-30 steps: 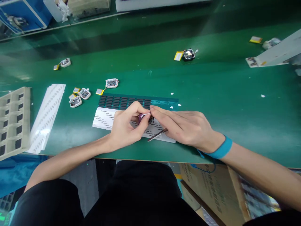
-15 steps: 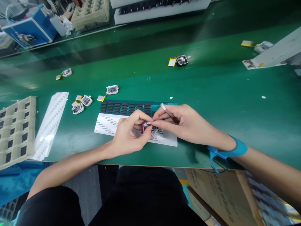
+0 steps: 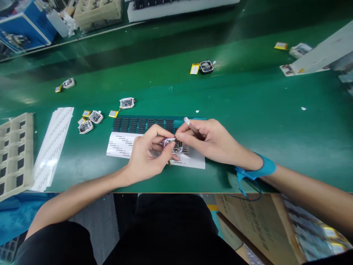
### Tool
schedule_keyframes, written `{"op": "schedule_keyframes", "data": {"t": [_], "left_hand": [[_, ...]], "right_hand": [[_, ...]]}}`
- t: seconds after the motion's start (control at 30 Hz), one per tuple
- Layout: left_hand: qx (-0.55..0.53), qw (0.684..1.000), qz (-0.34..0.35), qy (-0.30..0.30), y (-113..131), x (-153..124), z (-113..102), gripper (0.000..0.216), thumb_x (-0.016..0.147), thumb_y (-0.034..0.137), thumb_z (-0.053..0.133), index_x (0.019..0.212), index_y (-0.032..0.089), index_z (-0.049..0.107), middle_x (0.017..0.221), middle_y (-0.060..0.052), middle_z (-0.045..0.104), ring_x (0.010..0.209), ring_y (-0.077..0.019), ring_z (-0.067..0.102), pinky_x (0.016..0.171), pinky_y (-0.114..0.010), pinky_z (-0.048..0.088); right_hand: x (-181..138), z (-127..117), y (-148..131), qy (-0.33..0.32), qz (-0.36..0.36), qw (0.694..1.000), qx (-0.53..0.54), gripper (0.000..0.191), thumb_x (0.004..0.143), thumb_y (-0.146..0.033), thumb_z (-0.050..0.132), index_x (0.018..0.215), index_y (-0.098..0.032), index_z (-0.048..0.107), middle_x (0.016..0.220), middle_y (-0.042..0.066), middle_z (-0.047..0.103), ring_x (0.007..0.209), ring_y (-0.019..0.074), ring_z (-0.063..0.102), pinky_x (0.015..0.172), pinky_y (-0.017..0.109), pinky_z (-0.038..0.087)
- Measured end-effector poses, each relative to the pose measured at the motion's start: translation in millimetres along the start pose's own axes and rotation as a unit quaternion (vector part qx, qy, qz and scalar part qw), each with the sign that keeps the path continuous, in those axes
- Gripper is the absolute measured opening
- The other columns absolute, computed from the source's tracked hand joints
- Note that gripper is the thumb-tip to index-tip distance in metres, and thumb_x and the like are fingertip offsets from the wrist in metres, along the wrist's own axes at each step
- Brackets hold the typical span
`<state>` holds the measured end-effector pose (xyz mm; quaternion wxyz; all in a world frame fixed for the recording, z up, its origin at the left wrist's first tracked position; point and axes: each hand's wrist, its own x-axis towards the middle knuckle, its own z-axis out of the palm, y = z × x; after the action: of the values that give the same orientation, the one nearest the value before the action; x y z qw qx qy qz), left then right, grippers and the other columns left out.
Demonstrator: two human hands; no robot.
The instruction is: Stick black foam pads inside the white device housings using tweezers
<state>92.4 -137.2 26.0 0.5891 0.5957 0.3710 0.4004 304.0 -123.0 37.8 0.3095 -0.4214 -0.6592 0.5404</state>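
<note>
Logging the hands first, what does each one carry?

Left hand (image 3: 146,156): fingers curled, thumb and fingertips pinched on a small watch module (image 3: 173,145), white with a purple rim. Right hand (image 3: 213,141): closed around thin metal tweezers (image 3: 193,129), fingertips meeting the module's right edge.

Position of the module, against the white label sheet (image 3: 121,145)?

Held just above the sheet's right half, face up, between the two hands. The left hand bears it; the right only touches it from the right side. It looks nearly square, so no clear long axis. The tweezers' long axis runs from the module up and away toward the sheet's far edge.

Other entries near the sheet?

- Dark foam pad strip (image 3: 138,125), touching the sheet's far edge.
- Three loose modules with yellow batteries (image 3: 95,117), left of the sheet and beyond it.
- Pale liner strips (image 3: 52,147) and a compartment tray (image 3: 13,154), well left of the sheet.
- One black unit (image 3: 206,66), well beyond the sheet on the green bench (image 3: 248,110).
- Blue wrist strap (image 3: 261,170), to the right of the sheet.
</note>
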Motion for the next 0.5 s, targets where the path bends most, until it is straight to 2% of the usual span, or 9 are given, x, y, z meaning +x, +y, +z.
{"op": "schedule_keyframes", "data": {"t": [0.1,0.2,0.37,0.43,0.5], "left_hand": [[-0.020,1.000,-0.016,0.007,2.7,0.9,0.0,0.017,0.096,0.022,0.073,0.099,0.019,0.057,0.081,-0.001,0.080,0.059,-0.0156,0.079,0.052,-0.015,0.061],[-0.018,0.999,-0.024,0.013,3.5,1.1,0.2,0.022,0.094,0.026,0.077,0.100,0.020,0.056,0.079,0.000,0.079,0.057,-0.0152,0.077,0.051,-0.017,0.061],[-0.002,1.000,0.000,0.009,1.7,-0.6,0.5,0.020,0.095,0.022,0.075,0.101,0.021,0.056,0.081,0.000,0.080,0.062,-0.0168,0.080,0.053,-0.016,0.062],[0.007,1.000,0.001,0.004,1.3,-1.8,0.5,0.018,0.096,0.021,0.073,0.104,0.020,0.056,0.083,-0.001,0.080,0.064,-0.0174,0.080,0.054,-0.016,0.062],[0.027,1.000,0.001,-0.002,1.0,-3.0,0.5,0.021,0.098,0.021,0.070,0.115,0.020,0.059,0.082,-0.001,0.080,0.065,-0.0177,0.081,0.055,-0.018,0.064]], "right_hand": [[-1.4,-2.3,0.4,0.026,-0.039,0.998,-0.051,0.051,0.112,-0.060,0.058,0.084,-0.019,0.067,0.066,-0.002,0.054,0.059,0.0122,0.042,0.053,0.028,0.034],[-3.1,-1.6,-0.7,0.027,-0.057,0.997,-0.054,0.042,0.112,-0.052,0.061,0.090,-0.018,0.069,0.063,-0.005,0.050,0.056,0.0110,0.037,0.051,0.028,0.029],[-4.1,2.9,-1.2,0.025,-0.030,0.999,-0.029,0.041,0.107,-0.058,0.067,0.095,-0.019,0.070,0.071,-0.001,0.065,0.056,0.0119,0.049,0.052,0.029,0.034],[-4.1,3.6,-1.5,0.030,-0.026,0.998,-0.044,0.042,0.107,-0.058,0.067,0.093,-0.019,0.069,0.070,-0.001,0.066,0.055,0.0120,0.049,0.052,0.029,0.034],[-4.0,3.4,-2.2,0.020,-0.026,0.999,-0.043,0.040,0.107,-0.057,0.068,0.092,-0.019,0.068,0.066,-0.002,0.065,0.054,0.0121,0.049,0.052,0.029,0.034]]}}
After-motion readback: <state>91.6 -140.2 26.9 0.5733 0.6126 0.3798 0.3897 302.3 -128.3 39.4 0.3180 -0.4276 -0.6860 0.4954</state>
